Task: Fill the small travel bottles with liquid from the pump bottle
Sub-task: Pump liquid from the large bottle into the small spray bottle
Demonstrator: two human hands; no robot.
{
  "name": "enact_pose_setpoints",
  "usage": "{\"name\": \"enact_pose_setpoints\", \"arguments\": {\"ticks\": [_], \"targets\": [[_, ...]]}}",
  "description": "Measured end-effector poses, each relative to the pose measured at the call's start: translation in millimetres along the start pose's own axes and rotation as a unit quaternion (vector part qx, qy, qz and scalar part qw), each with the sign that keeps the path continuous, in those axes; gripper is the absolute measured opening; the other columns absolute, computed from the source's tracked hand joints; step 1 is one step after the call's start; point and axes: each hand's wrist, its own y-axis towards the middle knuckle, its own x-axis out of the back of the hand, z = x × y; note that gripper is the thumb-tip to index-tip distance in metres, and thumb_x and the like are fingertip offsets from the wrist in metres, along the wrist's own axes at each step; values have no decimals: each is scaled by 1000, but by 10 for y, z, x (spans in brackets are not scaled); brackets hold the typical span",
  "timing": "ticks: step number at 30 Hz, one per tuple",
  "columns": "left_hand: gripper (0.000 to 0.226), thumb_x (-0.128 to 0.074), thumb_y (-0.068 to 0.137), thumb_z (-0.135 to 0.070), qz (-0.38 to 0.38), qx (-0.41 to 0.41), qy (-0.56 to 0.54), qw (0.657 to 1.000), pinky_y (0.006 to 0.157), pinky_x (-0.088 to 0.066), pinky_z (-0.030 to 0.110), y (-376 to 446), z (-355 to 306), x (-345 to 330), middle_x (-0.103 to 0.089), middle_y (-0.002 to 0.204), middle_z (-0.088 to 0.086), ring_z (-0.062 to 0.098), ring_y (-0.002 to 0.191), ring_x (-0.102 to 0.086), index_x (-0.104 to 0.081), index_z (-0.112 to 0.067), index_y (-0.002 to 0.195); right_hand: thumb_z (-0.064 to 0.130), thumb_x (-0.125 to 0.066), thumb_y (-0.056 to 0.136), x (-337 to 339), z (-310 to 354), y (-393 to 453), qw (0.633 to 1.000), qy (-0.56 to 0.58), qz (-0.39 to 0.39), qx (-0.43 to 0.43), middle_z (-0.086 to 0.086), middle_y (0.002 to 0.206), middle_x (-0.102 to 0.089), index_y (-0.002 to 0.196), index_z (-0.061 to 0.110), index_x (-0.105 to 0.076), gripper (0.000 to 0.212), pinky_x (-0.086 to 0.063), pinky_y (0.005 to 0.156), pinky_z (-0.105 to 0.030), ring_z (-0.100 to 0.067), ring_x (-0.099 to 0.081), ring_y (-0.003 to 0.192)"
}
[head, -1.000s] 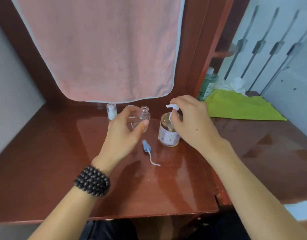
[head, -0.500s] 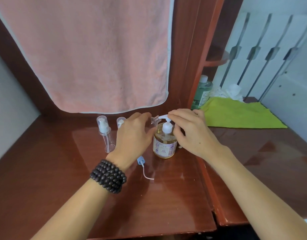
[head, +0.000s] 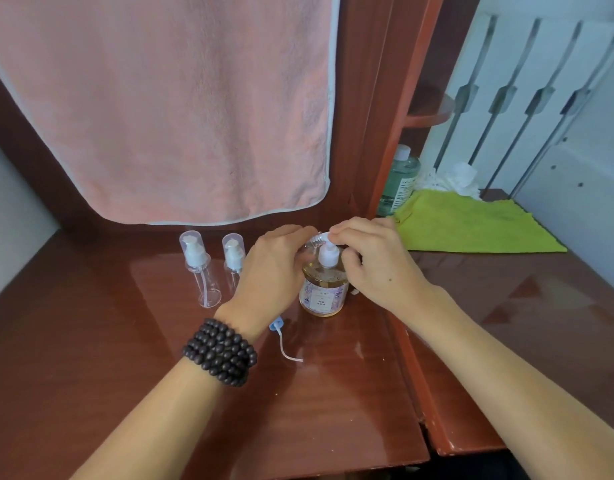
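At frame centre my left hand (head: 276, 268) grips an uncapped clear travel bottle (head: 314, 241) tilted to the spout of the amber glass pump bottle (head: 322, 289), where my right hand (head: 374, 261) curls over the pump head. Two capped clear bottles (head: 198, 268) to the left look empty, so filling has barely begun.

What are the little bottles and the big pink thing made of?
The two little bottles look like clear plastic: you can see the tube inside one, and their pump tops are white. The pink towel looks like soft, fuzzy cloth with a pale stitched edge; which fibre cannot be told.
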Motion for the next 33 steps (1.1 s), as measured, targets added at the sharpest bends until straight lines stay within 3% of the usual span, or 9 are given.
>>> {"name": "enact_pose_setpoints", "arguments": {"ticks": [6, 9, 12, 19, 26, 33], "targets": [[27, -51, 86, -17, 9, 5, -14, 1000, 69, -54, 45, -17, -17, -3, -64, 87, -5, 23, 81, -62, -67, -19, 107, 1, -45, 81, 7, -26, -64, 1000, 10, 6, -18, 1, 113, -73, 101, 11, -77, 40, -36, 87, -36, -8, -64, 97], [31, -53, 85, -16, 8, -3, -15, 1000, 73, -54, 46, 42, -22, 39, -66, 93, -7, 23, 86, -63, -67, -21, 112, 9, -41, 82, 106, -29, 21, 1000, -9, 17, -12, 5, 112, -74, 101, 15, -79, 43, -36, 89, -42, -8, -64, 107], [34, -51, 85, -15, 8, -5, -19, 1000, 75, -54, 47, 35, -35, 42, -66, 96, -7, 24, 88, -62, -67, -21, 115, 3, -49, 79, 121, -27, 8, 1000, -17, 9, -20, 6, 112, -74, 101, 17, -79, 40, -38, 85, -48, -10, -66, 106], [34, -50, 86, -12, 14, -11, -15, 1000, 74, -53, 46, -29, 39, -59, -63, 92, -8, 26, 83, -61, -66, -22, 114, -8, -49, 73, -43, 4, -108, 998, 5, -43, -44, 3, 105, -76, 93, 16, -80, 43, -30, 77, -41, -12, -68, 88], [32, -53, 87, -10, -9, -27, -23, 999, 78, -53, 45, 23, 8, -16, -66, 94, -7, 22, 84, -63, -67, -18, 115, -8, -53, 74, -94, 16, -122, 993, -22, -114, -8, 4, 115, -73, 102, 13, -78, 43, -32, 79, -39, -6, -64, 99], [32, -55, 89, -9, -6, -31, -15, 999, 74, -53, 47, -10, 64, -63, -65, 95, -7, 25, 84, -63, -65, -22, 116, -4, -41, 74, -116, 12, -124, 995, -26, -97, -6, 5, 103, -73, 95, 12, -76, 44, -30, 78, -39, -12, -65, 90]]}}
